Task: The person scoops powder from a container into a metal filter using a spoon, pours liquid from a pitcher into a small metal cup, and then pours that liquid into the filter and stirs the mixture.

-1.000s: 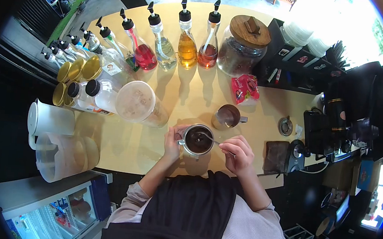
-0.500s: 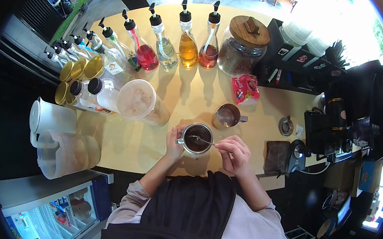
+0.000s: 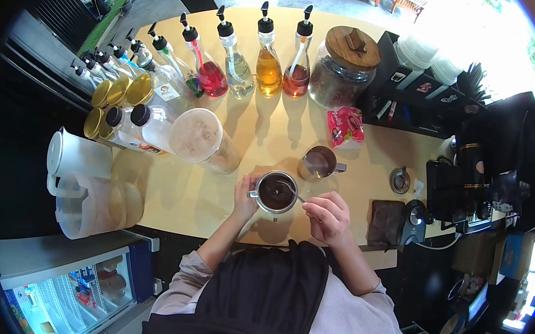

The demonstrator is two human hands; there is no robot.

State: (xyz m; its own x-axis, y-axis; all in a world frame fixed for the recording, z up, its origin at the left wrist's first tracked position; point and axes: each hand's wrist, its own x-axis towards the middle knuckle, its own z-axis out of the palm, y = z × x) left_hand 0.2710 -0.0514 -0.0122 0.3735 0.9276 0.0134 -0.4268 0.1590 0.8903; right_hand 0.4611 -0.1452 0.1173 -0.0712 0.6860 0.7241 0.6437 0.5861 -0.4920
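A metal cup (image 3: 275,212) with a side handle stands near the table's front edge, holding a dark brown liquid (image 3: 270,197). Around the cup's left side, by the handle, curl the fingers of my left hand (image 3: 244,198). Between thumb and fingers, my right hand (image 3: 329,217) pinches a thin metal spoon (image 3: 298,196). The spoon slants over the right rim, its lower end in the dark liquid. Just behind the cup is a metal pitcher (image 3: 319,163) with its handle to the right. I cannot make out its contents clearly.
Pump bottles (image 3: 269,70) of coloured syrup line the back, beside a wooden-lidded glass jar (image 3: 342,79) and a pink packet (image 3: 346,128). A tall lidded tub (image 3: 196,136) and plastic pitchers (image 3: 98,207) stand left. On the right are a small metal dish (image 3: 399,180) and black machine (image 3: 486,178).
The spoon has shifted within the cup, its lower end now farther back and at a steeper slant. My left hand keeps its place on the cup. The whole view has shifted slightly.
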